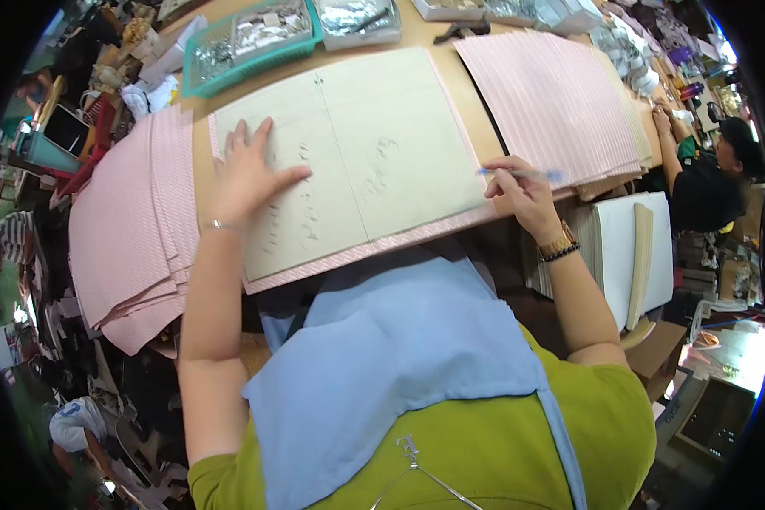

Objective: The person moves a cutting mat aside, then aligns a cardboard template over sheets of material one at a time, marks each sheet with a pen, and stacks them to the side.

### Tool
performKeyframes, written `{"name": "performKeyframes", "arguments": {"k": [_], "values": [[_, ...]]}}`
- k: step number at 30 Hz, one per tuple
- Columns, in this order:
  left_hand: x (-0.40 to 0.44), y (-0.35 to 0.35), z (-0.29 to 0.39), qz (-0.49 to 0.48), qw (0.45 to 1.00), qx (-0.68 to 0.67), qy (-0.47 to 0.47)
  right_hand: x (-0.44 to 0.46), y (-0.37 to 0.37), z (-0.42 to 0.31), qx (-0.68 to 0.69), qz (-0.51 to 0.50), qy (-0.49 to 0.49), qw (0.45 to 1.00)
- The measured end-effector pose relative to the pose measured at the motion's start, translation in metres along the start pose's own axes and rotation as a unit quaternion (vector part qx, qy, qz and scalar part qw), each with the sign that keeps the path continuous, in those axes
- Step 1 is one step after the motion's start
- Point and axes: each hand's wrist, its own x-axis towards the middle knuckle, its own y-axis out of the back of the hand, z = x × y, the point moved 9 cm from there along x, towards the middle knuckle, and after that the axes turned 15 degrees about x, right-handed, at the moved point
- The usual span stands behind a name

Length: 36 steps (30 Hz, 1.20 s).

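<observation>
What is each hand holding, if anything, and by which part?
The right hand grips a blurred pen by its middle, both ends showing; the left hand holds nothing, spread on the cream sheet.

Blue pen (554,175) in right grip (523,192)

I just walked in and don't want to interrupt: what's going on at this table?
A person's left hand rests spread on a pale board with handwriting, which lies over a pink sheet. The right hand holds a blurred, pen-like tool at the board's right edge; whether it touches is unclear. Stacks of pink sheets lie on the left and right.
</observation>
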Motion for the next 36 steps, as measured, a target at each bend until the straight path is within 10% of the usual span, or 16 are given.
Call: {"name": "performKeyframes", "arguments": {"k": [3, 10, 13, 19, 25, 29, 36], "values": [[-0.025, -0.018, -0.025, 0.073, 0.994, -0.04, 0.067, 0.005, -0.015, -0.021, -0.202, 0.019, 0.238, 0.95], [-0.046, -0.032, -0.062, 0.114, 0.93, -0.344, 0.064, 0.005, -0.04, -0.017, -0.349, 0.03, 0.212, 0.912], [-0.043, -0.035, -0.065, 0.027, 0.693, -0.707, 0.135, 0.006, -0.042, -0.018, -0.346, 0.029, 0.201, 0.916], [-0.038, -0.046, -0.092, 0.074, 0.878, -0.453, 0.136, 0.004, -0.044, -0.016, -0.34, 0.023, 0.199, 0.919], [-0.054, -0.064, -0.135, -0.029, 0.704, -0.665, 0.247, 0.0, -0.06, -0.014, -0.334, -0.006, 0.226, 0.915], [-0.067, -0.043, -0.114, -0.048, 0.679, -0.716, 0.156, -0.001, -0.064, -0.017, -0.324, -0.016, 0.249, 0.913], [-0.096, -0.027, -0.212, 0.1, 0.45, -0.881, 0.108, 0.012, -0.043, -0.027, -0.312, 0.059, 0.293, 0.902]]}}
